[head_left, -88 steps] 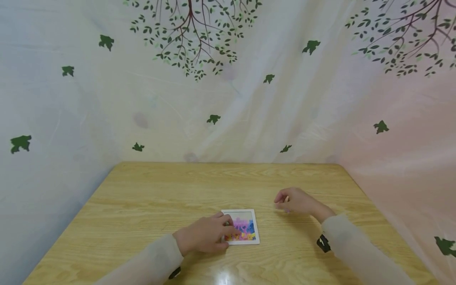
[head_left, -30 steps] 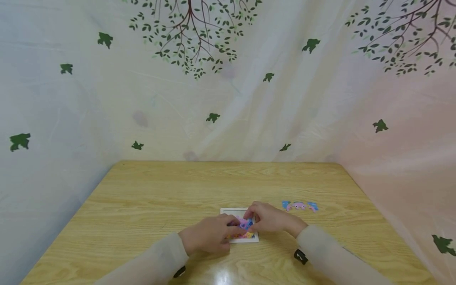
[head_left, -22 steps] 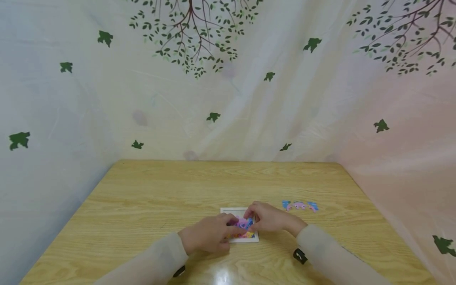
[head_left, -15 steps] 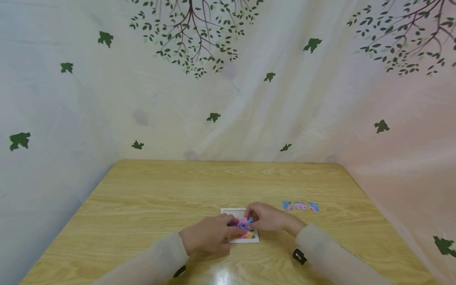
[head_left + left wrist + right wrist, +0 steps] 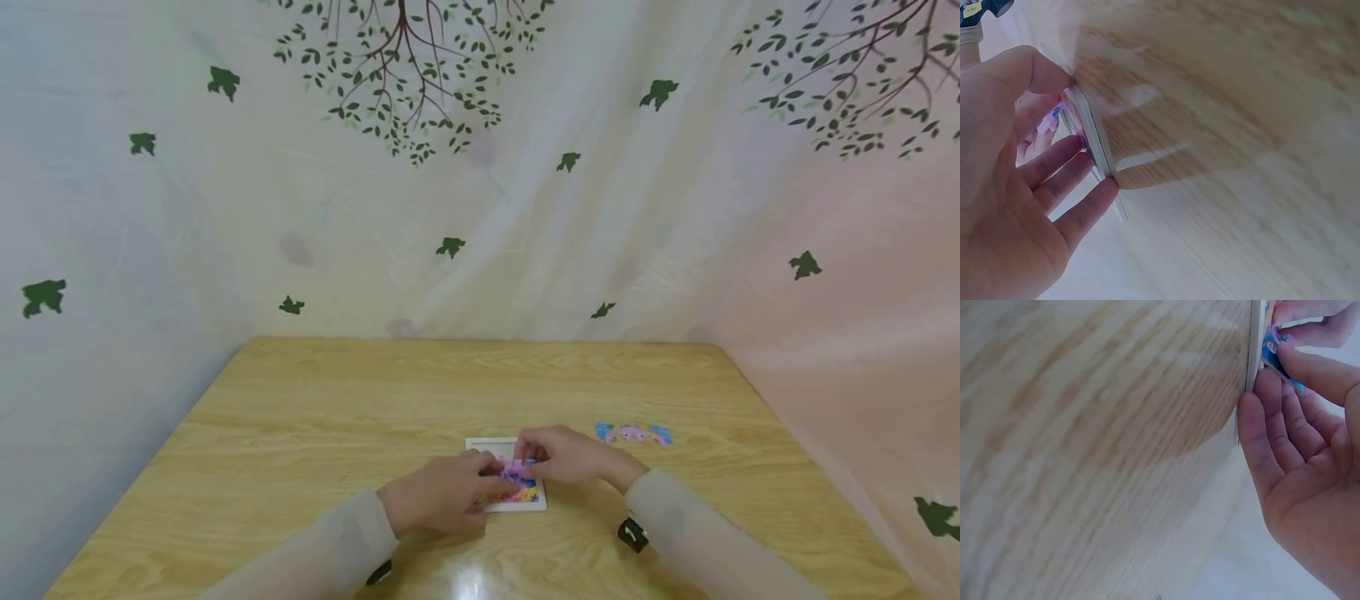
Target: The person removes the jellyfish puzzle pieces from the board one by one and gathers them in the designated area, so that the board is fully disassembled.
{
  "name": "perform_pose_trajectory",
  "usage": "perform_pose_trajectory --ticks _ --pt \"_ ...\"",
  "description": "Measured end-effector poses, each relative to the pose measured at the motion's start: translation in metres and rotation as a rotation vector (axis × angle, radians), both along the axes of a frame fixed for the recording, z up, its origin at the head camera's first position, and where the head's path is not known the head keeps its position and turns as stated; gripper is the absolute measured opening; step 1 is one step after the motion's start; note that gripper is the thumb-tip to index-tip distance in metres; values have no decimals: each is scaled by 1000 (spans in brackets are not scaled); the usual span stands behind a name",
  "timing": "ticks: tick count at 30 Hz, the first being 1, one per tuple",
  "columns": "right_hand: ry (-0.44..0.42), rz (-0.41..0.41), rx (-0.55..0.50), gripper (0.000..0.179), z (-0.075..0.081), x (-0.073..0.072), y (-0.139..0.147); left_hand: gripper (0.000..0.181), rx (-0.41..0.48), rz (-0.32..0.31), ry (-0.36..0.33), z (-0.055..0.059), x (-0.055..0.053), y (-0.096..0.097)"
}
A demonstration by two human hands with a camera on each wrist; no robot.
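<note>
A small jigsaw puzzle in a white frame (image 5: 491,443) lies on the table, its lower part filled with a colourful picture. My left hand (image 5: 438,493) rests on its left side; in the left wrist view the thumb and spread fingers touch the edge of the frame (image 5: 1094,128). Over the frame's right side, my right hand (image 5: 568,456) pinches a puzzle piece. Seen from the right wrist, this blue and pink puzzle piece (image 5: 1280,367) is tilted against the picture, between thumb and fingers. Fingers hide part of the picture.
Loose blue and pink puzzle pieces (image 5: 633,434) lie in a row beyond the right hand. The wooden table (image 5: 360,392) reaches back to a pale curtain (image 5: 337,242) with printed leaves. Dark straps show at both wrists.
From beside the loose pieces, my right hand has come left to the frame with a piece. Since then it has shifted and turned the piece slightly. The left hand stays on the frame.
</note>
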State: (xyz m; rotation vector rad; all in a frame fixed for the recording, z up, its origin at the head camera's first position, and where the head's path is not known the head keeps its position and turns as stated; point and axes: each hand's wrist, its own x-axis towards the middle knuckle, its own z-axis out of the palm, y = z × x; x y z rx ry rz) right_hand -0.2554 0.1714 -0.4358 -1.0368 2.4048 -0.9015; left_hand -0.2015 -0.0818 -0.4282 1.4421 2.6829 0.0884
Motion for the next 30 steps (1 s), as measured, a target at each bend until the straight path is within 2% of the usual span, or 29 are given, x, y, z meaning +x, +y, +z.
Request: perform_pose_trajectory --ticks 3,9,14,25,30 --pt "-6 -1 3 4 1 -1 1 62 -1 0 4 1 -1 0" --pt "5 8 -16 8 7 -3 5 62 -13 4 6 4 0 0" --pt "0 -15 -8 8 8 -5 18 62 -36 12 11 5 1 0" --pt "-100 -72 -26 17 13 1 79 62 -32 29 -19 -1 1 0" --pt "-143 -83 -93 19 11 3 117 61 -29 26 -17 -2 0 -1"
